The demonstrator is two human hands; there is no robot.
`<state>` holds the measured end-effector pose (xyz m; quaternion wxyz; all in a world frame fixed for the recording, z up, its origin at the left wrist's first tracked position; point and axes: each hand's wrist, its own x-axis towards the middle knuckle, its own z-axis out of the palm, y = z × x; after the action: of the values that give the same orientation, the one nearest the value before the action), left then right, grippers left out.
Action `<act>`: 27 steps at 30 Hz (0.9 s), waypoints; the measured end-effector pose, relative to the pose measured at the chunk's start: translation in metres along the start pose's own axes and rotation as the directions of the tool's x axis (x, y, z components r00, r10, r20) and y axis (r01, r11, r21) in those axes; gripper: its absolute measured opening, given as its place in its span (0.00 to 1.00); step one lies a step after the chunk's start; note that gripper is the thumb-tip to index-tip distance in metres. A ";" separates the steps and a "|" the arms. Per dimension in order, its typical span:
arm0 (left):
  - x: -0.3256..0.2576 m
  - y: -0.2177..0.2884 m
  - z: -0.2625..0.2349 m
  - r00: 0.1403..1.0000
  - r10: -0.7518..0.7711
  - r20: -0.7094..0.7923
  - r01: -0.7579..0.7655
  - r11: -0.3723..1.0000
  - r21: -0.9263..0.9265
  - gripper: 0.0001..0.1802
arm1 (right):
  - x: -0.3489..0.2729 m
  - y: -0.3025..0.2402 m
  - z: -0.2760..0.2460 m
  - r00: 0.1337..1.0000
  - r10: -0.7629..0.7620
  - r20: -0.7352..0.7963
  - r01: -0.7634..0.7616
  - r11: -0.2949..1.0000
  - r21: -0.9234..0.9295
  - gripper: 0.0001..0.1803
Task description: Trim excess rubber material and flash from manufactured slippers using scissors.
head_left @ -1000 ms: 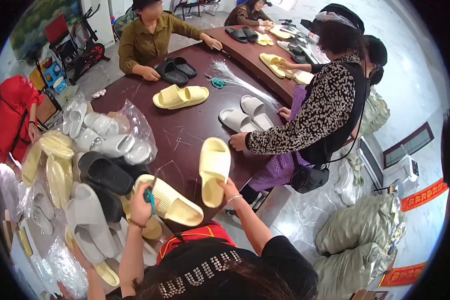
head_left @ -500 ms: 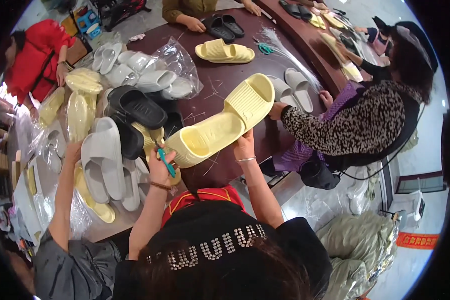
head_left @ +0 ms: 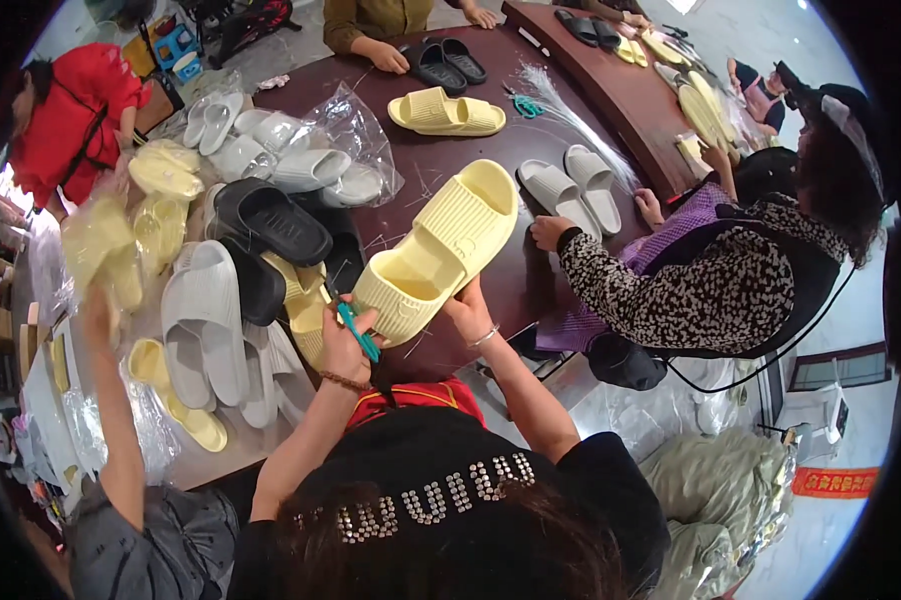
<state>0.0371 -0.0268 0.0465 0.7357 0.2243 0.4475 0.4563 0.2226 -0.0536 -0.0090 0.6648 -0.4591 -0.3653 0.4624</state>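
Observation:
A pale yellow slide slipper (head_left: 439,245) with a ribbed strap is held tilted over the table in front of me. My right hand (head_left: 469,312) grips its right side from below. My left hand (head_left: 351,345), wearing a beaded bracelet, closes around teal-handled scissors (head_left: 358,330) and sits against the slipper's near end. The scissor tips lie partly out of sight beside other yellow slippers (head_left: 306,310). Left of my hands are grey slides (head_left: 206,315) and black slides (head_left: 274,220) in a heap.
Clear-bagged white slippers (head_left: 311,165) and bagged yellow ones lie at left, with co-workers' arms reaching there. Yellow slides (head_left: 446,110), black slides (head_left: 446,65) and grey slides (head_left: 571,190) rest on the dark red table (head_left: 361,100). A co-worker in a patterned sleeve (head_left: 641,265) sits at right.
The yellow slipper has shifted left and tilted more steeply, with both my hands still on it. A co-worker's arm at left has moved farther up toward bagged yellow slippers.

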 end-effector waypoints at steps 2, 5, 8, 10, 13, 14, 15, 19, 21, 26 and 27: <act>0.002 0.002 0.003 0.999 0.037 -0.018 -0.037 0.999 -0.004 0.23 | -0.003 0.001 0.004 1.000 0.009 0.011 -0.009 1.000 0.008 0.40; -0.004 0.005 -0.001 0.995 0.093 0.035 -0.093 0.996 0.000 0.24 | -0.024 -0.010 0.016 0.991 0.131 0.004 -0.131 0.987 0.092 0.43; -0.005 0.015 0.009 0.993 0.107 0.052 -0.112 0.989 0.101 0.24 | -0.017 -0.027 0.002 0.979 0.071 0.191 -0.110 0.973 0.204 0.40; -0.008 0.020 0.000 0.990 0.118 0.080 -0.128 0.982 0.136 0.24 | -0.018 -0.039 -0.004 0.978 0.137 0.154 -0.206 0.640 0.740 0.34; -0.010 0.022 -0.012 0.986 0.129 0.100 -0.149 0.963 0.223 0.24 | -0.006 -0.068 -0.021 0.995 0.096 -0.025 -0.022 0.458 0.889 0.29; -0.012 0.021 -0.014 0.985 0.131 0.108 -0.152 0.963 0.220 0.24 | -0.001 -0.077 -0.027 0.980 0.018 -0.198 0.159 0.529 0.834 0.26; -0.014 0.022 -0.016 0.990 0.096 0.101 -0.118 0.961 0.250 0.24 | 0.001 -0.077 -0.030 0.979 0.009 -0.202 0.167 0.528 0.832 0.26; -0.013 0.027 -0.016 0.997 0.063 0.052 -0.076 0.940 0.333 0.25 | 0.003 -0.056 -0.041 0.943 0.132 -0.304 -0.002 0.920 0.391 0.24; -0.009 0.031 -0.017 0.991 0.132 0.008 -0.125 0.918 0.377 0.25 | 0.009 -0.039 -0.028 0.931 0.037 -0.362 0.058 0.967 0.248 0.23; 0.003 0.034 -0.026 0.968 0.247 0.046 -0.250 0.938 0.239 0.25 | 0.013 -0.035 -0.004 0.896 0.077 -0.436 0.097 0.926 0.364 0.22; 0.002 0.032 -0.026 0.978 0.208 0.036 -0.209 0.936 0.285 0.25 | 0.014 -0.029 -0.003 0.895 0.079 -0.440 0.097 0.926 0.364 0.22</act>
<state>0.0002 -0.0111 0.0566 0.6440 0.3758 0.4808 0.4613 0.2380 -0.0454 0.0187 0.8085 -0.4149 -0.1094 0.4028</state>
